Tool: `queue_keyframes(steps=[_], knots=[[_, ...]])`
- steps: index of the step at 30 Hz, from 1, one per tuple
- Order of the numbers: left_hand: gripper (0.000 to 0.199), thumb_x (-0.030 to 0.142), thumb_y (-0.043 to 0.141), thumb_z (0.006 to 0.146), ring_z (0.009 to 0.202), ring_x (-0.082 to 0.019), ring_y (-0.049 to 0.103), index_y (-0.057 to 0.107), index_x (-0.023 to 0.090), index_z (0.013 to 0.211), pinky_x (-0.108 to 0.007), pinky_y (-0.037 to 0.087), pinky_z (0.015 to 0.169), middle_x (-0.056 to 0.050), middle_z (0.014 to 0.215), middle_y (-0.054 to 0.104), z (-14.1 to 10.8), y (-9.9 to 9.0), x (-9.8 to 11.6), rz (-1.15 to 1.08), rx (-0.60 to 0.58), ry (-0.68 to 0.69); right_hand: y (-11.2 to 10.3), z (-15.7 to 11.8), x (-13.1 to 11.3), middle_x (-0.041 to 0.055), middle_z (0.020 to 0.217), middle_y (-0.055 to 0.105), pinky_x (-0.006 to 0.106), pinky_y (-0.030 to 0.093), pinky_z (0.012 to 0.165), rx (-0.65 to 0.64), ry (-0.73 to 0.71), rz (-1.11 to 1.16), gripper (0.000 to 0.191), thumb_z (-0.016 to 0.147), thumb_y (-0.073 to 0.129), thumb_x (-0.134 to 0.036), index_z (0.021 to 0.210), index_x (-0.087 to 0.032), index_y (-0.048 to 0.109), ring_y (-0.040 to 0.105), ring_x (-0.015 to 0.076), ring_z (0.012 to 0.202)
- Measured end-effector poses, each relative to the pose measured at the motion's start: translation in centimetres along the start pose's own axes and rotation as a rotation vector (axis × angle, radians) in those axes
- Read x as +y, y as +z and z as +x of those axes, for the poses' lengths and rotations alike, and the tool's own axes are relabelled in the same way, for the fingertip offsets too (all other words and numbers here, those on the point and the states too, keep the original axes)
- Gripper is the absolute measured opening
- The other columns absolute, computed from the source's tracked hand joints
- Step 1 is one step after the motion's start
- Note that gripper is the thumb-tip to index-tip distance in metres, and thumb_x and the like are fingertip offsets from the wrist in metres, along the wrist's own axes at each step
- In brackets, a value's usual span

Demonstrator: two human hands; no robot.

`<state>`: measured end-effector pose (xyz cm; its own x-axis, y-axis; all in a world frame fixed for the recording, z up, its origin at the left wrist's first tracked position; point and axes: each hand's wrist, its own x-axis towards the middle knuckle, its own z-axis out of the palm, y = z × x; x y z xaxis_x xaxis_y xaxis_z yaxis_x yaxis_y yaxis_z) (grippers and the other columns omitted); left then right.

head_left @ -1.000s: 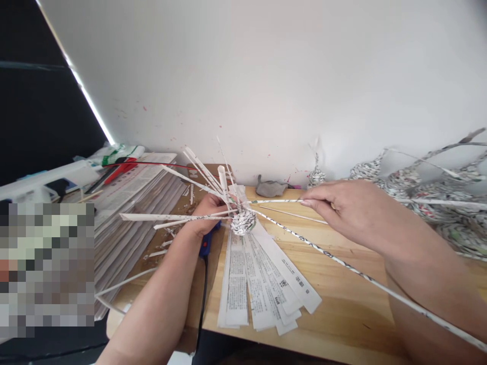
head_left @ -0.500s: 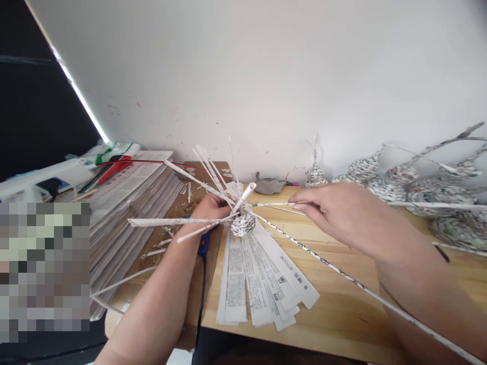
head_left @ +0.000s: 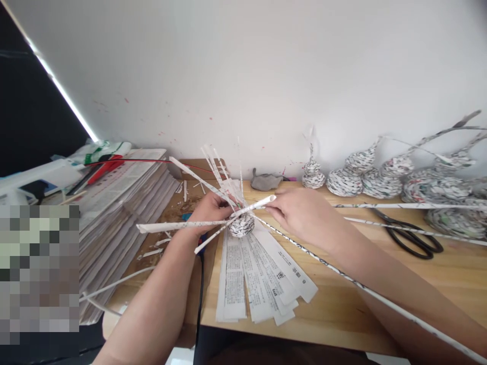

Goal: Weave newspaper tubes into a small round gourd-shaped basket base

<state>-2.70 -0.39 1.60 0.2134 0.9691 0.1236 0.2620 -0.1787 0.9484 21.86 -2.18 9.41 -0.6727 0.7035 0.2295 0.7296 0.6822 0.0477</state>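
A small woven newspaper piece sits between my hands, with several rolled paper tubes fanning out from its top. My left hand is closed around its far left side; the fingertips are partly hidden behind the tubes. My right hand pinches a long rolled paper tube just right of the weave, and its tail runs off to the right. Another long patterned paper tube slants from the weave toward the lower right, passing in front of my right forearm.
Printed paper strips lie fanned under the weave. Black scissors rest right of my right hand. Woven gourd-shaped pieces line the wall. A newspaper stack stands left, near cardboard with scraps and a black cable.
My right hand has moved left, closer to the weave, along with the paper tube it pinches. The scissors now show fully beside my arm. The view has shifted slightly.
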Motion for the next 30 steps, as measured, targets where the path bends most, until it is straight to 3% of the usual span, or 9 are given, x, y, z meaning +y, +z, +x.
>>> queue_keyframes(steps=[6,16,25,30], knots=[[0.020,0.026,0.078,0.068,0.071,-0.019,0.068,0.077,0.014,0.084,-0.027,0.051,0.066,-0.004,0.076,0.076,-0.1,0.3,0.4,0.007,-0.012,-0.039,0.1,-0.1,-0.3,0.0064,0.076,0.071,0.031,0.024,0.052,0.017,0.030,-0.038,0.027,0.094,0.051,-0.025,0.078,-0.018,0.071,0.064,0.0190,0.066],[0.021,0.028,0.078,0.069,0.068,-0.018,0.067,0.077,0.014,0.085,-0.026,0.050,0.065,-0.005,0.076,0.076,0.0,0.6,0.4,-0.011,-0.037,-0.032,0.8,0.4,-0.4,0.0057,0.083,0.073,0.030,0.029,0.058,0.015,0.007,0.078,0.027,0.097,0.050,-0.027,0.082,-0.018,0.071,0.063,0.0172,0.070],[0.026,0.032,0.080,0.067,0.061,-0.016,0.063,0.078,0.013,0.084,-0.025,0.048,0.060,-0.004,0.070,0.074,-0.3,1.1,0.8,0.011,0.003,-0.086,0.9,0.4,-0.4,0.0044,0.079,0.064,0.030,0.027,0.060,0.036,0.030,0.114,0.025,0.095,0.050,-0.018,0.077,-0.015,0.066,0.054,0.0141,0.066],[0.028,0.035,0.082,0.063,0.060,-0.015,0.063,0.077,0.013,0.079,-0.024,0.048,0.059,-0.003,0.068,0.073,-0.1,1.3,0.7,-0.019,0.020,-0.082,1.4,0.5,-0.5,0.0041,0.082,0.067,0.030,0.027,0.059,0.068,0.042,0.151,0.020,0.093,0.054,-0.020,0.081,-0.017,0.069,0.057,0.0145,0.068]])
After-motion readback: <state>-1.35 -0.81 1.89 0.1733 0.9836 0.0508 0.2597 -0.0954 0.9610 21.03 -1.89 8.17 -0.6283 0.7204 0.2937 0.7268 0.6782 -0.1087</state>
